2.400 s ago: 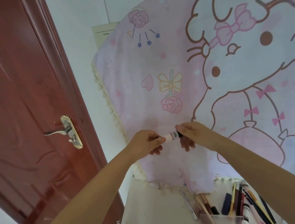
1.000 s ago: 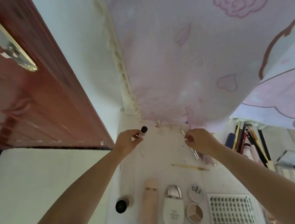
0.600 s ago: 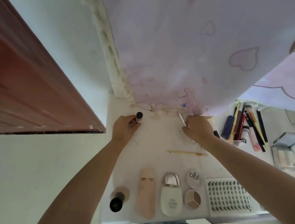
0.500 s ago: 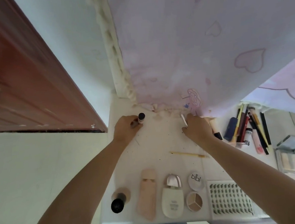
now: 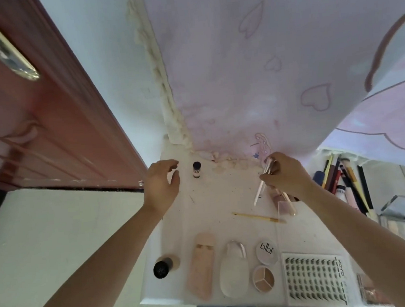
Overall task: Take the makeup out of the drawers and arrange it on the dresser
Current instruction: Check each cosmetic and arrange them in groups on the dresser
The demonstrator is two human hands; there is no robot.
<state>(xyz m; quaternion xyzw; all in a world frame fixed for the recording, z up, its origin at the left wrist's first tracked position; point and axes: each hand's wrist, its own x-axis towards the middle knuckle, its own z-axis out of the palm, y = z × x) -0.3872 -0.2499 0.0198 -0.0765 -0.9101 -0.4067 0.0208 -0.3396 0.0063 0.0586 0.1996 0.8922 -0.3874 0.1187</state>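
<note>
Head view: white dresser [image 5: 225,200], pink cartoon cloth [image 5: 263,74] hanging at its far edge. Small dark-capped bottle [image 5: 196,169] upright at far left, just beside the left hand [image 5: 161,186], fingers loosely apart, not touching it. Right hand [image 5: 286,176] pinches a thin white stick [image 5: 260,187]. Near row: round black-capped bottle [image 5: 161,268], peach tube [image 5: 201,266], white case [image 5: 233,270], two round pots, lash tray [image 5: 313,275]. Pencils [image 5: 341,180] at right.

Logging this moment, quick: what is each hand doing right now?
Left hand: open, holding nothing, beside the small dark-capped bottle.
Right hand: pinching a thin white stick.
</note>
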